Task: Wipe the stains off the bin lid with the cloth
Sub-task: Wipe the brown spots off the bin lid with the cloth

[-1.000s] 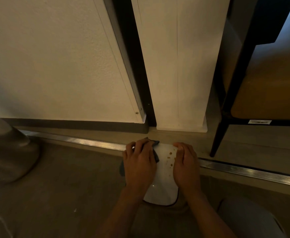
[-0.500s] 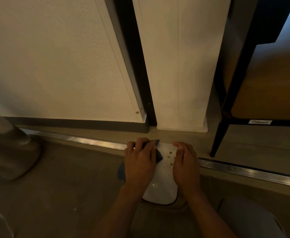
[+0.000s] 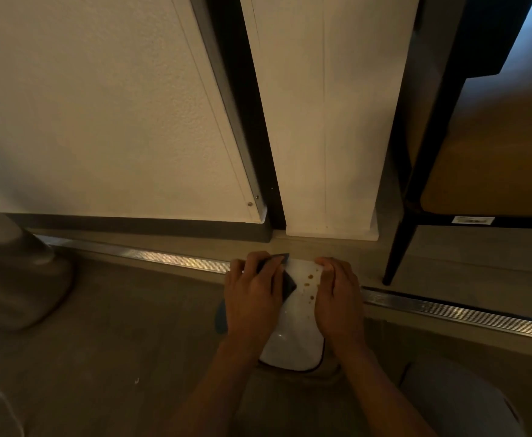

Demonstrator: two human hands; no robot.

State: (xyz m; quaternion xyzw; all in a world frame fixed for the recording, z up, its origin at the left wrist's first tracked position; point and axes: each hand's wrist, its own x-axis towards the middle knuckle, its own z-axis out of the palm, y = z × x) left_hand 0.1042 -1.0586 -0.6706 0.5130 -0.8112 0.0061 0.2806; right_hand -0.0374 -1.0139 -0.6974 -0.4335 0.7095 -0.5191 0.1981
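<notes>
Since a moment ago, our left hand (image 3: 253,298) is creeping rightward with the cloth (image 3: 285,280), whose dark edge is now reaching further onto the bin lid (image 3: 293,339), so we are judging the wipe as only just starting toward the stains (image 3: 309,283). That hand is lying palm-down on the cloth, fingers bent over its far edge and pressing it flat; the cloth is looking soft and blue-grey, with a corner poking out at our wrist. Moving right, the lid is sitting on the floor in front of us, smooth, glossy white, rounded at the near end with a thin dark rim. Brown specks are dotting its far right part, untouched. Our right hand (image 3: 337,298) is steadying the lid, fingers curled over its right edge.
</notes>
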